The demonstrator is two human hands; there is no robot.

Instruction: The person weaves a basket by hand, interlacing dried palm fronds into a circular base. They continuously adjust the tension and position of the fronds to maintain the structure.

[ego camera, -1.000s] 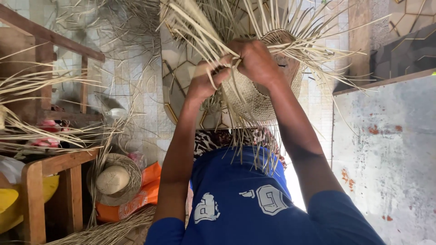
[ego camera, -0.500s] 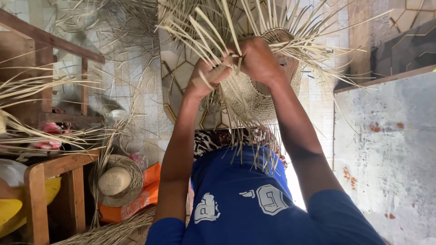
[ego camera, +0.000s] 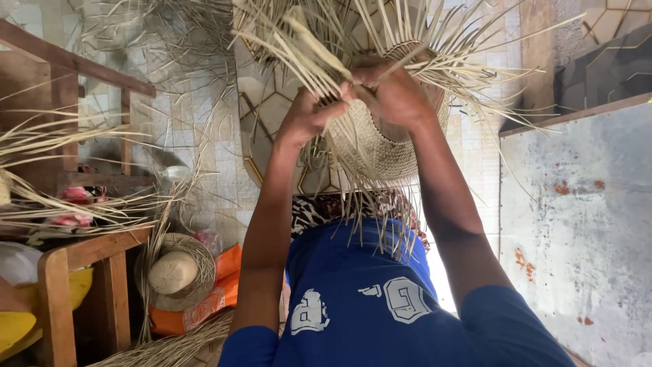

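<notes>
A half-woven straw hat (ego camera: 380,146) with many loose pale strands fanning out from its edge sits over my lap. My left hand (ego camera: 309,115) pinches a bundle of the loose straw strands (ego camera: 299,51) at the hat's left side. My right hand (ego camera: 394,95) presses on the hat's woven crown from above, fingers curled around strands there. Both arms reach forward over my blue shirt (ego camera: 367,306). The hat's far side is hidden behind my hands.
A finished straw hat (ego camera: 173,272) lies on an orange bag (ego camera: 221,292) at lower left. Wooden furniture (ego camera: 54,292) with loose straw (ego camera: 75,204) stands at left, above a yellow container (ego camera: 17,319). A grey stained wall (ego camera: 584,224) rises at right. The floor is tiled.
My left hand has shifted slightly up and right along the strands, pulling the bundle tighter. My right hand stays on the crown.
</notes>
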